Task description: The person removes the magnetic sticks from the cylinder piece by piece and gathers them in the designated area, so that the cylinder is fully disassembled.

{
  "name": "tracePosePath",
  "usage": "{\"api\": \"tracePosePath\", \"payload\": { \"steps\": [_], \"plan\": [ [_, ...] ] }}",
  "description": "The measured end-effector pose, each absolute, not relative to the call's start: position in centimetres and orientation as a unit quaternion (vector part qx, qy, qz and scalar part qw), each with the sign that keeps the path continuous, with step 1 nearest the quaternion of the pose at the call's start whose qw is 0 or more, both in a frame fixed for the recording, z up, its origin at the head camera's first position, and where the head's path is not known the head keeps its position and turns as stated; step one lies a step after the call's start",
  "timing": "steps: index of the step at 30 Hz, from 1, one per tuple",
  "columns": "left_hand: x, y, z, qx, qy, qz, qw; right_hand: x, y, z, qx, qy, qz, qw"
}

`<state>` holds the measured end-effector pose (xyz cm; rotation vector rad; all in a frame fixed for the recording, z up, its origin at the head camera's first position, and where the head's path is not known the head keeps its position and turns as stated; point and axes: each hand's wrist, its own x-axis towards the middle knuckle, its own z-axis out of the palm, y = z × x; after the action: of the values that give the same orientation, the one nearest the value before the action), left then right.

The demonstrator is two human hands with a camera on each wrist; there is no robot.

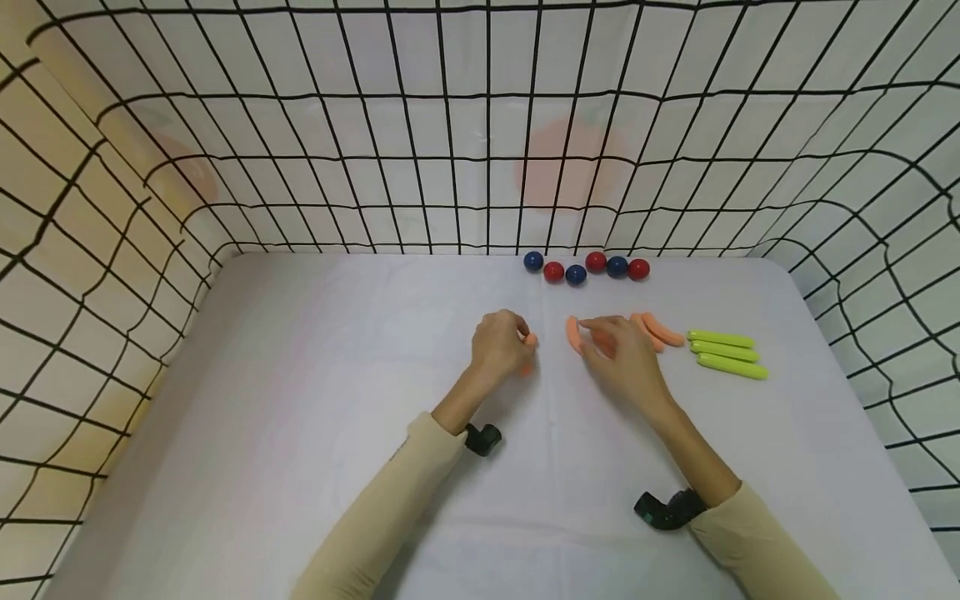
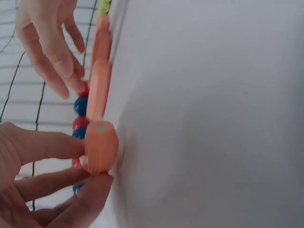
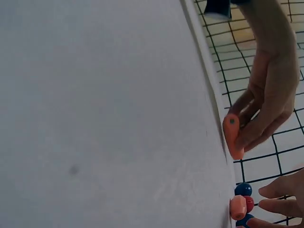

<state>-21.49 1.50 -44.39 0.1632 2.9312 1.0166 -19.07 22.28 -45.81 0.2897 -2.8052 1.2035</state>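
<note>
My left hand (image 1: 498,345) pinches an orange curved stick (image 2: 101,148) between thumb and fingertips, just above or at the white surface; its faceted end faces the left wrist camera. To its right, my right hand (image 1: 628,362) is spread with thumb and fingers apart around a second orange curved piece (image 1: 573,335). In the right wrist view the fingers of that hand appear a little away from this orange piece (image 3: 238,207). Two more orange curved pieces (image 1: 664,331) lie just beyond the right hand, partly hidden by it.
Three lime-green sticks (image 1: 731,366) lie side by side at the right. Several red and blue balls (image 1: 575,275) sit near the back edge. A black wire grid (image 1: 487,158) encloses the back and sides of the white table surface (image 1: 300,375).
</note>
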Motion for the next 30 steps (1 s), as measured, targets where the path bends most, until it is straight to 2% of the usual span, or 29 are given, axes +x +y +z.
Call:
{"api": "tracePosePath", "payload": {
  "steps": [7, 13, 16, 20, 25, 30],
  "plan": [
    [-22.4, 4.6, -44.9, 0.031, 0.959, 0.28, 0.023, -17.5, 22.9, -46.7, 0.102, -0.916, 0.38, 0.075],
    [-22.4, 3.4, -44.7, 0.022, 0.948, 0.316, 0.031, -17.8, 22.9, -46.5, 0.11, -0.917, 0.37, 0.097],
    [-22.3, 1.3, -44.2, 0.043, 0.937, 0.344, 0.038, -18.0, 23.3, -46.1, 0.116, -0.919, 0.364, 0.098],
    [-21.8, -2.8, -43.7, 0.096, 0.927, 0.36, 0.039, -18.4, 24.2, -45.5, 0.12, -0.924, 0.358, 0.066],
    [-20.0, -9.1, -43.9, 0.136, 0.933, 0.332, 0.01, -17.8, 25.7, -44.2, 0.105, -0.942, 0.318, 0.027],
    [-17.3, -14.5, -44.3, 0.13, 0.944, 0.301, -0.018, -17.1, 27.2, -43.4, 0.104, -0.96, 0.254, 0.055]
  ]
}}
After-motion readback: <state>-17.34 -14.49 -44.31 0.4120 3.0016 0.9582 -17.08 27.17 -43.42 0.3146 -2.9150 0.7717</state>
